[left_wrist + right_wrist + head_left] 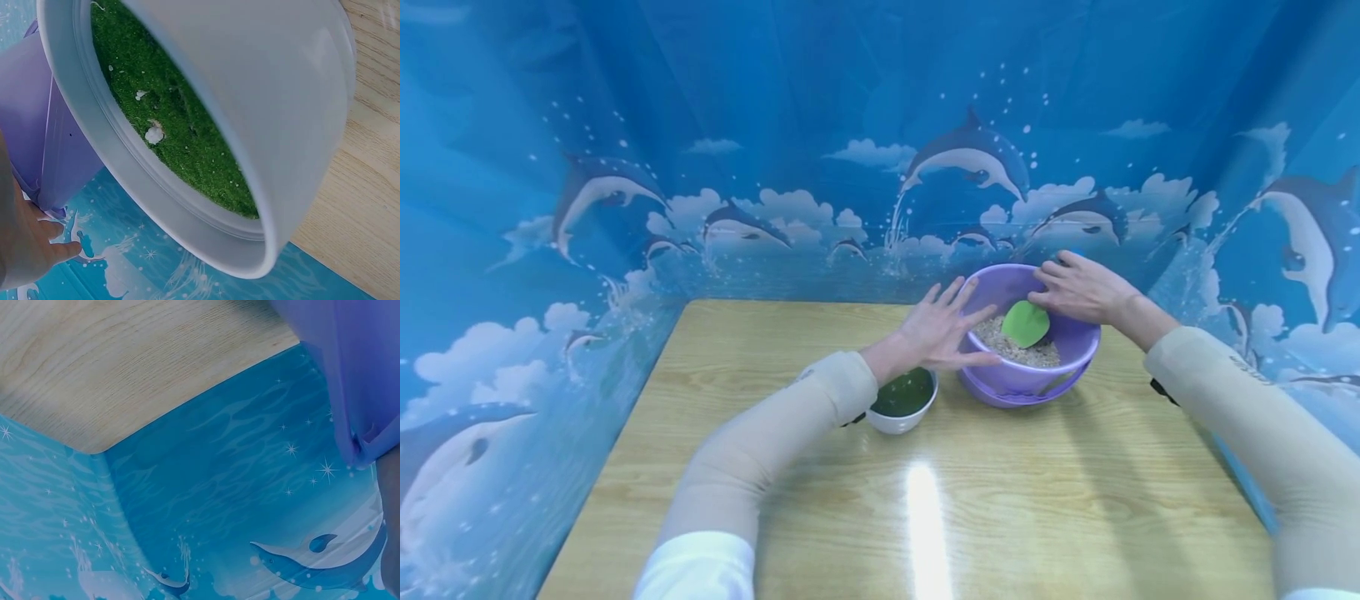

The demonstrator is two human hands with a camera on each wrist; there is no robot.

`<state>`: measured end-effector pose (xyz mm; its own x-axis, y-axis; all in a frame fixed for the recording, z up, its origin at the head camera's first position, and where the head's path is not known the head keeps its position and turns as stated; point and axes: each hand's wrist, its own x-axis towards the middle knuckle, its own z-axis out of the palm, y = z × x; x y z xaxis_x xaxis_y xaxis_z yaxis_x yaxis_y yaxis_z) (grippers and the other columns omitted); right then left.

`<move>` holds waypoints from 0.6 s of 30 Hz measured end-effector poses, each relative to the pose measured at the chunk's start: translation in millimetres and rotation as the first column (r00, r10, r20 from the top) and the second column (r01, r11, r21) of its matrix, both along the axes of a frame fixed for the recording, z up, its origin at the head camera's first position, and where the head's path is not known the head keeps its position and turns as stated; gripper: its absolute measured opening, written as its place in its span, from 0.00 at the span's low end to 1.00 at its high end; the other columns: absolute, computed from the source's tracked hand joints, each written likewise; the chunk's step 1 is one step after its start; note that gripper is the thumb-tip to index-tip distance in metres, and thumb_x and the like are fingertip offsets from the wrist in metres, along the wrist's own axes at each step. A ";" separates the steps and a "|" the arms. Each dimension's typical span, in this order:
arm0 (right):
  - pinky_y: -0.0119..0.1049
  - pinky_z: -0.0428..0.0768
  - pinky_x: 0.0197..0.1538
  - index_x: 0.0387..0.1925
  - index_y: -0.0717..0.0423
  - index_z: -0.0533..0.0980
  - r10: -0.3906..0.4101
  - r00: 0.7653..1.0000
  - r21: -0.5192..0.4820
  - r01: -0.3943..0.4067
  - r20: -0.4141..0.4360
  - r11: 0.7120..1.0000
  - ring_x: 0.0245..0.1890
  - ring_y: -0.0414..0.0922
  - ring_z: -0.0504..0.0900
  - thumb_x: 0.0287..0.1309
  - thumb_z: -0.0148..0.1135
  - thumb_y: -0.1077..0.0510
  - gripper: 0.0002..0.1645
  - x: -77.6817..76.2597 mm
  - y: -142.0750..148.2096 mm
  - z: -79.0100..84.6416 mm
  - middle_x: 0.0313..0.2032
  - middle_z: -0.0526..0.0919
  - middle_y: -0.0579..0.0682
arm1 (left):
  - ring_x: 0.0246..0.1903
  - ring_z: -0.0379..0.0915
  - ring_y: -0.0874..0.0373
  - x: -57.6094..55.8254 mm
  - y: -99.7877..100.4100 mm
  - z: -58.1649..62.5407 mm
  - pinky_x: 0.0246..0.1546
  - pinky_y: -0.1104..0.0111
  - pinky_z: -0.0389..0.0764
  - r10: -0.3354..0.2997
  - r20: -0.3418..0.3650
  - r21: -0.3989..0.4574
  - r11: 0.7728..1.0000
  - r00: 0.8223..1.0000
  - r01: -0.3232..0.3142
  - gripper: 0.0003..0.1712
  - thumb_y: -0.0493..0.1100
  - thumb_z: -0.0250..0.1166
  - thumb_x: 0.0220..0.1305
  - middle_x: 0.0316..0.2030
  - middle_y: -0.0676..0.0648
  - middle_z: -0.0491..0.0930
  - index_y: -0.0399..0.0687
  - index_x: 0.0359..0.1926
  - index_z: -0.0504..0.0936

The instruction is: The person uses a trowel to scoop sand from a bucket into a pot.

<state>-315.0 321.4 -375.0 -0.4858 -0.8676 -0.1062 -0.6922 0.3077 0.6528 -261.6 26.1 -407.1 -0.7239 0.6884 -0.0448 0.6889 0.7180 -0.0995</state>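
Observation:
In the head view a purple bucket [1037, 379] holds pale, grainy bedding-like material [1037, 356]. My right hand [1086, 289] is over its right rim, fingers curled round what appears to be the handle of a green toy shovel [1026, 324]; most of that handle is hidden. The shovel's blade lies on the grains. At the bucket's left rim, my left hand [940, 329] spreads its fingers and grips nothing. Under the left wrist stands a white bowl [294, 81] with green turf-like material [175, 125] and small white bits inside.
The bowl and bucket stand on a wood-grain table [1000, 500], close to its back edge. A blue curtain [790, 100] printed with dolphins hangs behind and at both sides. The bucket's purple carry handle [1037, 400] hangs down at the front.

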 end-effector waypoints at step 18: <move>0.52 0.79 0.53 0.49 0.43 0.79 -0.037 0.998 -0.072 0.040 0.046 0.997 0.49 0.55 0.79 0.67 0.69 0.49 0.12 12.0 -12.5 -10.8 0.51 0.84 0.58 | 0.86 0.38 0.41 0.5 0.5 0.4 0.85 0.43 0.53 0.002 -0.009 -0.012 1.000 1.000 -0.002 0.56 0.87 0.39 0.67 0.87 0.40 0.34 0.66 0.86 0.47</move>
<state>-303.0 309.0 -385.7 -0.5152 -0.8546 -0.0659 -0.7071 0.3803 0.5961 -261.0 26.7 -406.7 -0.7256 0.6866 -0.0466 0.6866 0.7179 -0.1147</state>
